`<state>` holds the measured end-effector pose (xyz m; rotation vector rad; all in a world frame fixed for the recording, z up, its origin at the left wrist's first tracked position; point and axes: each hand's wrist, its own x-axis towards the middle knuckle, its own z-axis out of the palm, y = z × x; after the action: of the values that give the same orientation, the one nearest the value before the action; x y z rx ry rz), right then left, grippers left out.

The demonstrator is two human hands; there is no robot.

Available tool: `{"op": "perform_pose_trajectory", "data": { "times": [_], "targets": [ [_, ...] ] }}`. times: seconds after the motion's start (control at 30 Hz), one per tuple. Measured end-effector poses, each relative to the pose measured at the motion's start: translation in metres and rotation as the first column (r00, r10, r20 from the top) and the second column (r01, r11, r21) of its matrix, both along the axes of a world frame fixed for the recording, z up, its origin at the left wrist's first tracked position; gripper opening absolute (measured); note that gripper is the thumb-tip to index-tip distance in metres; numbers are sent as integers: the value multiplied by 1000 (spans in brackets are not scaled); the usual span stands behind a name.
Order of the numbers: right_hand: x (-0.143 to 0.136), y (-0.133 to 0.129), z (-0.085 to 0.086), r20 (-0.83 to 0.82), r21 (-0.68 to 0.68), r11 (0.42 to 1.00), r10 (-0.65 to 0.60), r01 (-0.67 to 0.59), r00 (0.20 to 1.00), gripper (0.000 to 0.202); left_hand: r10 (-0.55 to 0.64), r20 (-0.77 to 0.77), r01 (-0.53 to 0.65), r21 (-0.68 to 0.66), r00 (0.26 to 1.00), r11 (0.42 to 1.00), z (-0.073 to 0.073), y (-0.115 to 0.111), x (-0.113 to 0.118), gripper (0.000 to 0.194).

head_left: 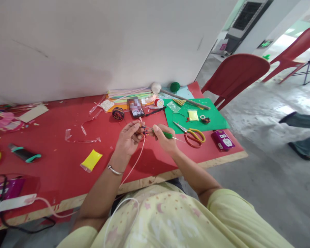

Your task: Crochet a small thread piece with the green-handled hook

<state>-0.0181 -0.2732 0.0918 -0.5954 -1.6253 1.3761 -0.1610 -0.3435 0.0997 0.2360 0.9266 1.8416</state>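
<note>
My left hand (130,137), with a silver bangle on its wrist, pinches a small dark, multicoloured yarn piece (144,130). My right hand (165,137) is closed around a green-handled tool (167,135), whose thin metal shaft reaches left to the yarn piece. A pale pink cord (135,163) hangs below my fingers toward the table edge. Behind my hands lie a dark ball of yarn (118,113) and a phone (136,108). Scissors (193,136) with yellow and red handles rest to the right of my right hand.
The red table (67,155) holds a yellow packet (91,160), a teal-and-black cutter (25,153) and plastic scraps. A green sheet (214,120) bears another packet (193,115). A purple power socket (223,140) sits right. A red chair (237,77) and a person's legs (305,134) are beyond.
</note>
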Motion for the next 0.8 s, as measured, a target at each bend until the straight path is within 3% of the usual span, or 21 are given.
{"op": "perform_pose_trajectory", "data": {
  "times": [0.8],
  "targets": [
    [-12,-4,-6,18,-64,998,-24,25,1000,48,9,46,-10,29,999,1000,-4,1,-3,27]
  ]
}}
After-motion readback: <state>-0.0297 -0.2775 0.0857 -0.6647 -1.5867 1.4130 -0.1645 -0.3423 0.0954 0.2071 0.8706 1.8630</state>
